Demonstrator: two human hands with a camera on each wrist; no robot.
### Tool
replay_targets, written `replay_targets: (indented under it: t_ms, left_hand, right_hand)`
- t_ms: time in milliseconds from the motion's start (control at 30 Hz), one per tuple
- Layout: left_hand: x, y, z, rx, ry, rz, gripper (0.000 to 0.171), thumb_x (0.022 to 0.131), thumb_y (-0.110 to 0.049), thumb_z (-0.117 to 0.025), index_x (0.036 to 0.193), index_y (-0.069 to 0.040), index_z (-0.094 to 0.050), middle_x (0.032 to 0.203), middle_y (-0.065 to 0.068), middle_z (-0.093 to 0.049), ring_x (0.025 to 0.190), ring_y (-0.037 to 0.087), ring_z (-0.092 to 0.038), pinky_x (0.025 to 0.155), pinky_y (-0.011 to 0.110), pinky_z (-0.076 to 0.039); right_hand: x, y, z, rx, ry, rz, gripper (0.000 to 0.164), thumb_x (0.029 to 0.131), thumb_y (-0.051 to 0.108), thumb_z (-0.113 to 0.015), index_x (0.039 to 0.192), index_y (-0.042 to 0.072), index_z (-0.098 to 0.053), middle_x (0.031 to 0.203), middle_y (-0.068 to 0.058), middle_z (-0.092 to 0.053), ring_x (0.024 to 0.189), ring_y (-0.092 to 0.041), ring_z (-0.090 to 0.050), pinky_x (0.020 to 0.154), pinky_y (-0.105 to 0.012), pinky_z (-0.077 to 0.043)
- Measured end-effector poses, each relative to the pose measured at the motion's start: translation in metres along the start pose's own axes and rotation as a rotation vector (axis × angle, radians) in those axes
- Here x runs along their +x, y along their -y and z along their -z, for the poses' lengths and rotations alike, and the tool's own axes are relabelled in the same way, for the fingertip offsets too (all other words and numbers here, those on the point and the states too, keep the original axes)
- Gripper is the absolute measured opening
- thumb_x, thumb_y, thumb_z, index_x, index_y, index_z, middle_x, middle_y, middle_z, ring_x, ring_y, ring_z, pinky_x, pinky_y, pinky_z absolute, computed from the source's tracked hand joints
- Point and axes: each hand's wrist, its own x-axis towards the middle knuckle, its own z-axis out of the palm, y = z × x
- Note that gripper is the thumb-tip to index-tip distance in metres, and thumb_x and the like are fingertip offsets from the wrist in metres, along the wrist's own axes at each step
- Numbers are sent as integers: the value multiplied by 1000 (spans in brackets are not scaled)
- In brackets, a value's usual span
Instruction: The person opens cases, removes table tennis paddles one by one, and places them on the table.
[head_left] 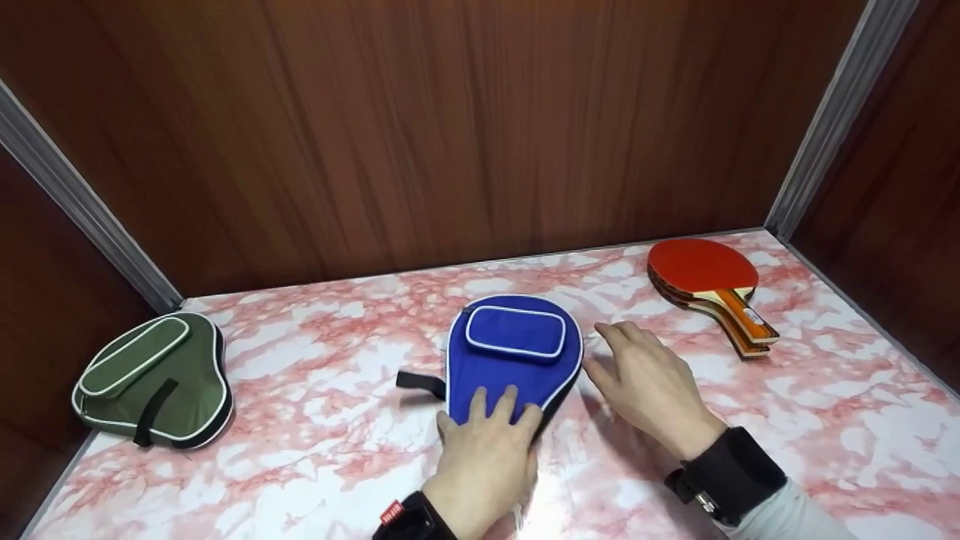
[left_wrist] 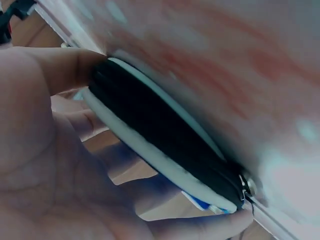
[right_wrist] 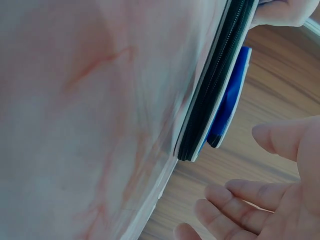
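Observation:
A blue table tennis paddle case (head_left: 476, 367) with white piping and a raised front pocket (head_left: 516, 333) lies on the table, its rounded end away from me. My left hand (head_left: 487, 457) rests on its narrow near end, fingers spread over the top. In the left wrist view, thumb and little finger reach the two ends of the black zippered side (left_wrist: 160, 130). Beside the case's right edge, my right hand (head_left: 649, 379) hovers with loosely bent fingers, holding nothing. The right wrist view shows a gap between that hand (right_wrist: 275, 210) and the zipper (right_wrist: 212, 85).
Two table tennis paddles (head_left: 701, 266) lie stacked at the back right, red rubber up, handles toward me. A green paddle case (head_left: 180, 401) with a black strap is at the far left. Brown wood-look panels (head_left: 450, 135) enclose the pink-and-white marbled table (head_left: 315, 427).

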Motion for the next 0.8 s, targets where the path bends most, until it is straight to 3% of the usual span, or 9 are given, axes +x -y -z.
replay_targets:
  t_ms: [100, 367, 667, 800]
  left_hand:
    - [3, 11, 4, -23, 22, 20, 45, 102, -34, -72, 145, -22, -67, 160, 11, -58, 144, 49, -54, 96, 82, -47]
    - [12, 48, 9, -63, -15, 61, 46, 99, -25, -75, 143, -15, -69, 156, 17, -62, 136, 53, -58, 93, 79, -51]
    - [25, 103, 11, -124, 56, 232, 61, 99, -22, -72, 158, -14, -61, 159, 18, -58, 141, 54, -53, 99, 82, -45]
    - [26, 127, 12, -133, 57, 297, 60, 100, -21, -69, 158, -13, -60, 158, 18, -59, 140, 55, -53, 98, 83, -45]
  right_hand:
    - [0, 0, 1, 3, 10, 0, 54, 106, 30, -71, 148, -4, -65, 138, -24, -67, 129, -44, -64, 100, -66, -55]
    - [0, 0, 3, 7, 41, -17, 55, 106, 30, -71, 150, -2, -63, 141, -23, -66, 131, -45, -63, 101, -67, -54]
    - [-1, 1, 4, 21, 48, -21, 54, 105, 29, -72, 149, -2, -64, 141, -22, -66, 132, -43, -62, 101, -67, -53]
    - [0, 2, 3, 19, 52, -16, 54, 105, 29, -72, 149, -2, -64, 141, -23, -66, 132, -43, -62, 101, -67, -54]
